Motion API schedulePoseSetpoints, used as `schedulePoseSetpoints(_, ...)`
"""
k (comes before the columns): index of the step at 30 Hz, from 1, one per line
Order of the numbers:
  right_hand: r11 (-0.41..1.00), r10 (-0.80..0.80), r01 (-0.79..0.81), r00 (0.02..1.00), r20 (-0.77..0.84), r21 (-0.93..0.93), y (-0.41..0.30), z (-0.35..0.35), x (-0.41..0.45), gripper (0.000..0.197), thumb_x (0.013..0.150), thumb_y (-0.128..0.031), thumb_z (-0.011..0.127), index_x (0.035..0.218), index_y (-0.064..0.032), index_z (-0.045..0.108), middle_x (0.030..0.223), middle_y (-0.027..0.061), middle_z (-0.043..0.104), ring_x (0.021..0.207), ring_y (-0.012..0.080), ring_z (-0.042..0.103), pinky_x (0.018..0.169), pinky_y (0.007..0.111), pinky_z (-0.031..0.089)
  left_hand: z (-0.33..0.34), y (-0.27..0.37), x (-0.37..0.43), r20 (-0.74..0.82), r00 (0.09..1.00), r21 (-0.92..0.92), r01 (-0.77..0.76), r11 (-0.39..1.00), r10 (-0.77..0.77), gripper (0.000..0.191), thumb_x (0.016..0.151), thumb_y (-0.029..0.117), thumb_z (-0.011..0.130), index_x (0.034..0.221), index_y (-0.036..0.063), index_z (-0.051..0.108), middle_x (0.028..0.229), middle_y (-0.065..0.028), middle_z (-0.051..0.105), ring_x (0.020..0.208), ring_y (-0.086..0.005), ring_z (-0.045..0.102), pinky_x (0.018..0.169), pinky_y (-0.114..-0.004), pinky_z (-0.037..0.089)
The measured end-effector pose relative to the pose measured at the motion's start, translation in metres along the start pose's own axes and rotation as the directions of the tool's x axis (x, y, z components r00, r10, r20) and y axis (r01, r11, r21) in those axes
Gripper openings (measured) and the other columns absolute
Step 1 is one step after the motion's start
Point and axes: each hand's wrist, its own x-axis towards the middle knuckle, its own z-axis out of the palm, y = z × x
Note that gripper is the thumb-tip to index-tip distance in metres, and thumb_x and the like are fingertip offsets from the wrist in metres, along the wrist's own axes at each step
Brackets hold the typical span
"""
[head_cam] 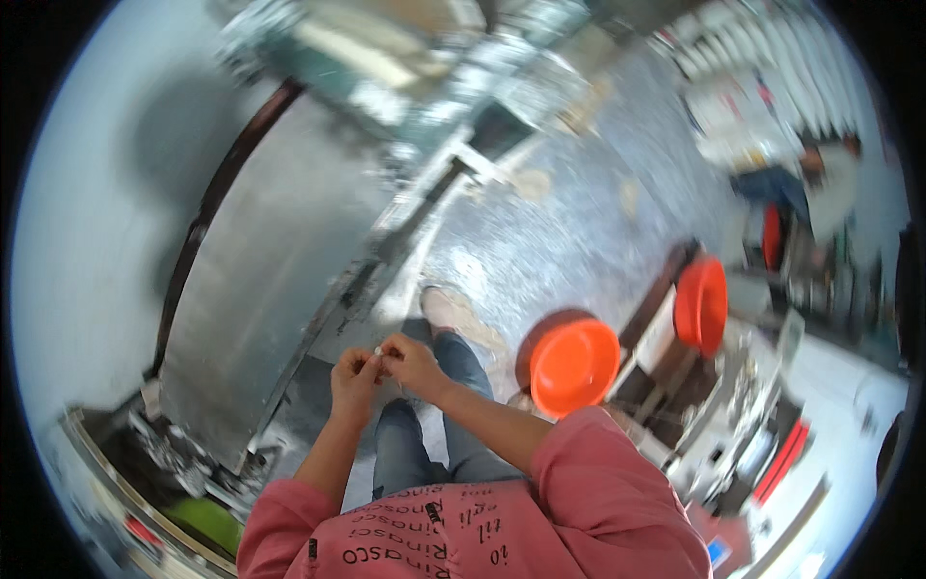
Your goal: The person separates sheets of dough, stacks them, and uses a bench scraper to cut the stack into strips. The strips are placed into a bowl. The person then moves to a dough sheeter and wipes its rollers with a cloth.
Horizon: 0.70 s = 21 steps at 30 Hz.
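Note:
In front of my waist, my left hand (352, 386) and my right hand (414, 368) meet with their fingertips pinched together. Between them they hold a small white piece (377, 351), too small and blurred to identify. The fingers cover most of it. Below the hands are my trousered legs and a light shoe (438, 307) on the floor. To the left of my hands is a large grey panel-like surface (264, 253) with a worn edge. An orange plastic basin (575, 367) stands to the right of my right arm.
Another orange basin (700, 305) sits by a cluttered workbench (723, 405) at right. Farther off, a person (832, 181) is near stacked white sacks (745, 108). Blurred machinery (405, 79) stands ahead. A wooden-edged bin (108, 463) with a green object (206, 525) lies lower left.

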Motion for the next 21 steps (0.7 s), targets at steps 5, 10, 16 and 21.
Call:
schedulePoseSetpoints(5, 0.979, -0.199, 0.202, 0.974, -0.109, 0.014, -0.009, -0.028, -0.11, 0.014, 0.083, -0.006, 0.056, 0.097, -0.002, 0.054, 0.082, 0.0111, 0.061, 0.075, 0.0158, 0.061, 0.067, 0.029, 0.049, 0.026, 0.003, -0.056, 0.229, 0.966, 0.208, 0.069, 0.976, -0.118, 0.007, 0.089, 0.007, 0.056, 0.085, 0.0039, 0.051, 0.074, -0.0065, 0.058, 0.064, -0.0118, 0.056, 0.058, -0.027, 0.048)
schedulePoseSetpoints(10, 0.918, -0.395, 0.384, 0.866, -0.308, -0.1, -0.003, -0.06, -0.191, 0.023, 0.081, -0.008, 0.062, 0.095, -0.0028, 0.045, 0.081, 0.0128, 0.052, 0.074, 0.0278, 0.056, 0.065, 0.038, 0.045, 0.086, 0.014, -0.097, 0.472, 0.856, 0.1, 0.185, 0.978, -0.211, 0.007, 0.086, 0.007, 0.061, 0.086, 0.005, 0.054, 0.078, -0.0081, 0.061, 0.067, -0.0168, 0.061, 0.059, -0.033, 0.052)
schedulePoseSetpoints(16, 0.913, -0.401, 0.36, 0.7, -0.591, -0.193, 0.022, -0.133, -0.253, 0.016, 0.081, -0.007, 0.056, 0.092, -0.0011, 0.046, 0.086, 0.0242, 0.056, 0.083, 0.0432, 0.056, 0.069, 0.046, 0.045, 0.206, 0.022, -0.127, 0.439, 0.771, 0.393, 0.296, 0.871, -0.461, 0.015, 0.084, 0.015, 0.066, 0.091, 0.0022, 0.062, 0.082, -0.0074, 0.064, 0.068, -0.0155, 0.059, 0.066, -0.03, 0.049)
schedulePoseSetpoints(21, 0.964, -0.265, 0.188, 0.61, -0.747, -0.188, 0.051, -0.199, -0.29, 0.012, 0.086, -0.013, 0.053, 0.088, -0.0017, 0.051, 0.08, 0.025, 0.058, 0.078, 0.0434, 0.057, 0.066, 0.047, 0.047, 0.309, 0.019, -0.136, 0.489, 0.665, 0.798, -0.08, 0.598, -0.564, 0.027, 0.088, 0.021, 0.06, 0.103, -0.0009, 0.062, 0.092, -0.0069, 0.064, 0.081, -0.0137, 0.06, 0.07, -0.025, 0.048)
